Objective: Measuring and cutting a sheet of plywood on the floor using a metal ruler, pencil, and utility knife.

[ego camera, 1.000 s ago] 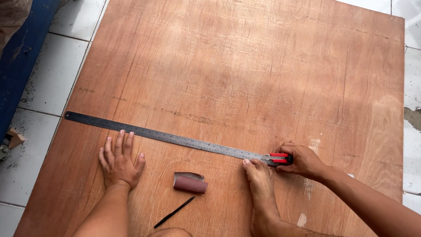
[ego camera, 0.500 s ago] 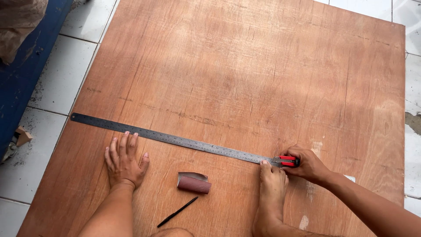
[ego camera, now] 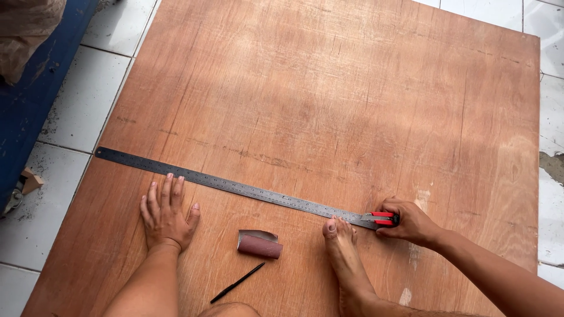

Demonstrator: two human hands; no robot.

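Between the two hands, nearest the person, a black pen (ego camera: 237, 283) lay on the plywood sheet (ego camera: 329, 105), with a roll of sandpaper (ego camera: 259, 244) just beyond it. The left hand (ego camera: 167, 213) pressed flat and open on the wood, fingertips touching the near edge of the long steel ruler (ego camera: 235, 188). A bare foot (ego camera: 343, 246) pinned the ruler just left of the right hand (ego camera: 411, 223), which was closed around a red utility knife (ego camera: 380, 219) at the ruler's end. Beyond lay bare plywood, white floor tiles (ego camera: 82, 100) to the left.
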